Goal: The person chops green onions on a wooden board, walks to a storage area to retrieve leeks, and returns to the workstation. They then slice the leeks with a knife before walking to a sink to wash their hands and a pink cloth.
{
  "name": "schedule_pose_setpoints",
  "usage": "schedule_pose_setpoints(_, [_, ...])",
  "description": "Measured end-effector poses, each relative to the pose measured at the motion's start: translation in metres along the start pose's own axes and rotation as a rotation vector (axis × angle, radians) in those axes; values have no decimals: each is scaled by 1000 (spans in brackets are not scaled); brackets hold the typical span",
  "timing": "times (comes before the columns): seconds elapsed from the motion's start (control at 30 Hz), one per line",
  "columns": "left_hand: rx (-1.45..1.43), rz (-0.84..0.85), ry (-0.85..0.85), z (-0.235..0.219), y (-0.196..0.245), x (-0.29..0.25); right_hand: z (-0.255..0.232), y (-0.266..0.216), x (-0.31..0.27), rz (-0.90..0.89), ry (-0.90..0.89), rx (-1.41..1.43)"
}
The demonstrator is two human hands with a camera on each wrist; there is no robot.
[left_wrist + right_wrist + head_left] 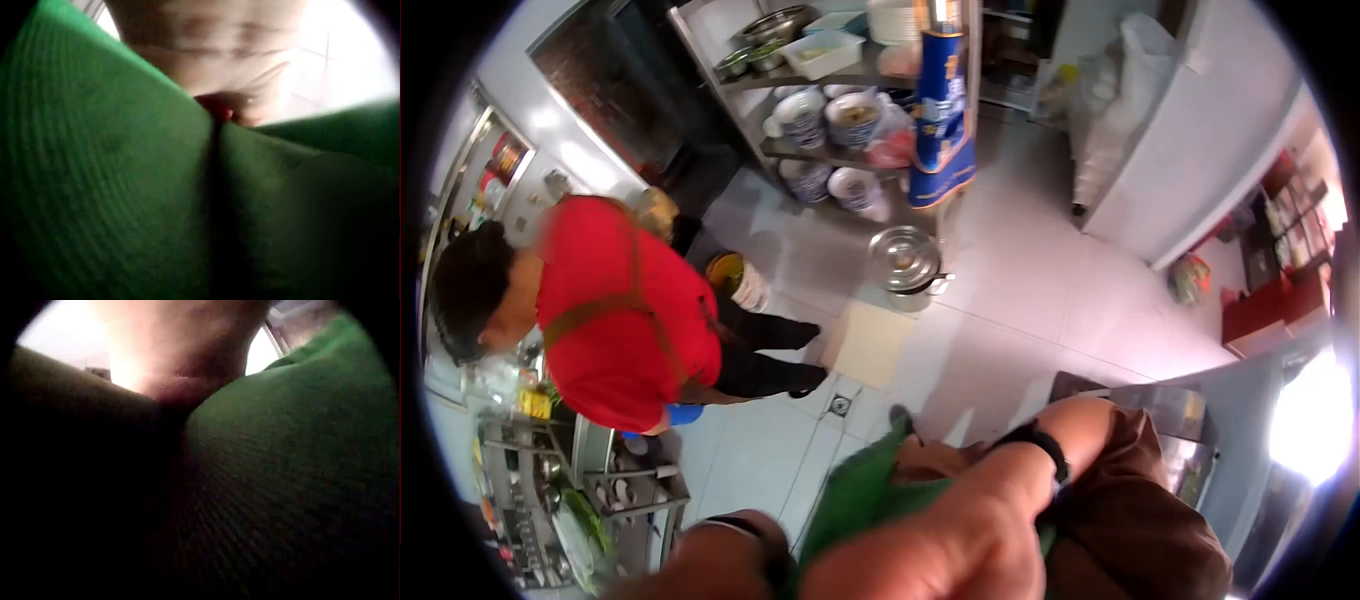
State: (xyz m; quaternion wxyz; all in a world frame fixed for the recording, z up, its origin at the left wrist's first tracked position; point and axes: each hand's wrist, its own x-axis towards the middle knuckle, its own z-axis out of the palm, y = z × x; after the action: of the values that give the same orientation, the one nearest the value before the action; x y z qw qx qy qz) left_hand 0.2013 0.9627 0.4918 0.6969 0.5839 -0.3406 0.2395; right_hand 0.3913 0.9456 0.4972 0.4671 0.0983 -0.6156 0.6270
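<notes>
In the head view, my right hand [930,555] is close to the camera, low in front of my body, with a black band round the wrist. Beside it, at the bottom edge, only part of my left hand or forearm shows. Green ribbed cloth [855,495] of my clothing lies beneath them. In the left wrist view my left hand [212,50] is right against green cloth [106,150], with a small red spot at its lower edge. The right wrist view has my right hand [181,350] at green cloth [287,444]. Fingers are mostly hidden; I cannot tell what they hold.
A person in a red shirt [620,320] stands at the left by a counter. A shelf rack [840,80] carries patterned bowls. A lidded metal pot [903,258], a bucket [745,285] and a pale mat [868,345] are on the tiled floor [1040,290].
</notes>
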Motion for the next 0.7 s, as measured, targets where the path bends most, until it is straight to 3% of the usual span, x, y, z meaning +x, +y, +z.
schedule_pose_setpoints(0.23, [-301,137,-27,-27,-33,14,-36,15,52,28,54,-107])
schedule_pose_setpoints(0.4, [-320,165,-49,-58,-44,19,-44,25,92,6,170,-453])
schedule_pose_setpoints(0.6, [-363,192,-41,-107,-63,35,-46,29,130,72,685,-1366])
schedule_pose_setpoints(0.7, [-393,190,-37,-137,-79,52,-58,20,149,179,985,-1606])
